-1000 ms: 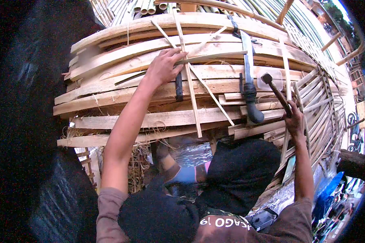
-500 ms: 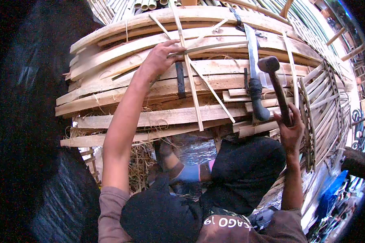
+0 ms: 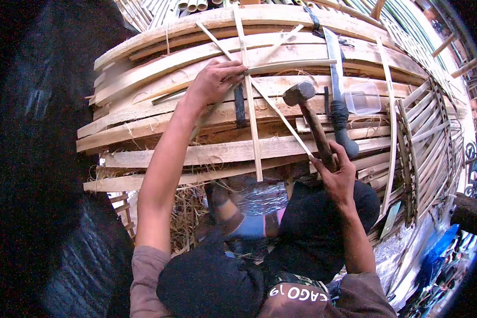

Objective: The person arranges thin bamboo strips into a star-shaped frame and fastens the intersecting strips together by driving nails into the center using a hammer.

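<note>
My left hand (image 3: 220,79) is closed, its fingers pinching thin bamboo strips (image 3: 253,122) where several of them cross like a star on the wooden slats. My right hand (image 3: 338,177) grips the handle of a hammer (image 3: 317,127), whose dark head (image 3: 299,93) is raised over the slats. The fingers of that hand come close to the lower end of one diagonal strip (image 3: 283,119); whether they touch it I cannot tell. Just right of the hammer lies a machete (image 3: 335,69) with a black-wrapped handle, its blade pointing away from me.
A clear plastic container (image 3: 362,98) sits right of the machete. Long rough slats (image 3: 206,153) form the bench, with gaps between them. Woven split bamboo (image 3: 426,138) stands at the right, bamboo poles (image 3: 191,6) lie at the back. Dark sheeting (image 3: 32,159) hangs at the left.
My right hand has carried the hammer to the left, toward the crossed strips. My left hand stays at the crossing, and the whole view has shifted slightly.
</note>
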A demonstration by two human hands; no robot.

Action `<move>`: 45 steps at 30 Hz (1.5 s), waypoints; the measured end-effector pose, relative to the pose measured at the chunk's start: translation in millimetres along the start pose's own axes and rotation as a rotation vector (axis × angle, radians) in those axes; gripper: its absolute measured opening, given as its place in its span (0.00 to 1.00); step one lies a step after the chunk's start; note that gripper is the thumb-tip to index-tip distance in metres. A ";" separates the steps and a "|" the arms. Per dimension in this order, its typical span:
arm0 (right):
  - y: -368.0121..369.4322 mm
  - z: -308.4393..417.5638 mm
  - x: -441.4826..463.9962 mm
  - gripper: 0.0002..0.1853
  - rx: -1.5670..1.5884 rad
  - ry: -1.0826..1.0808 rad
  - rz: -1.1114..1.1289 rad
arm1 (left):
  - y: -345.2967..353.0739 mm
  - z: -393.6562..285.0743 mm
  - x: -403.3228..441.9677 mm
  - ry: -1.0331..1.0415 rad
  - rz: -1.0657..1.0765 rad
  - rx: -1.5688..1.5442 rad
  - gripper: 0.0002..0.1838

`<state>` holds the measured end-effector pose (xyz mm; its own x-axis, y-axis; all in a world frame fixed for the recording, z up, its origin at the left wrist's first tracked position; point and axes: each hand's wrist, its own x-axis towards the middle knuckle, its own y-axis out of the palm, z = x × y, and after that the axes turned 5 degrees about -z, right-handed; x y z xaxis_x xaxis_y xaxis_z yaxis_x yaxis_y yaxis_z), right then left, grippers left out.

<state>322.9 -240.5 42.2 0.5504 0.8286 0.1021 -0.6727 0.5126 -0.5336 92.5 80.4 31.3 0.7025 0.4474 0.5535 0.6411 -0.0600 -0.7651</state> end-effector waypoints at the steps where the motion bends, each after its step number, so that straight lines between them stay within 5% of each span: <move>1: 1.3 1.2 -1.5 0.25 0.003 0.005 0.004 | 0.4 -6.3 -2.5 -0.051 0.027 -0.025 0.16; 8: 3.8 -10.0 -7.1 0.24 0.015 0.003 0.021 | 4.5 -25.8 -5.8 -0.049 -0.116 0.156 0.15; 20: 5.3 -21.7 -14.1 0.24 0.042 0.021 0.002 | 6.4 -22.7 -8.1 -0.046 -0.131 0.029 0.15; 45: 8.6 -15.1 -14.1 0.24 -0.015 0.035 0.036 | 3.5 -23.5 -5.8 -0.202 -0.022 0.031 0.19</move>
<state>316.8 -251.1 23.5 0.5435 0.8377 0.0531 -0.6849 0.4792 -0.5489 98.0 56.6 33.2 0.6106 0.6182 0.4950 0.6434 -0.0227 -0.7652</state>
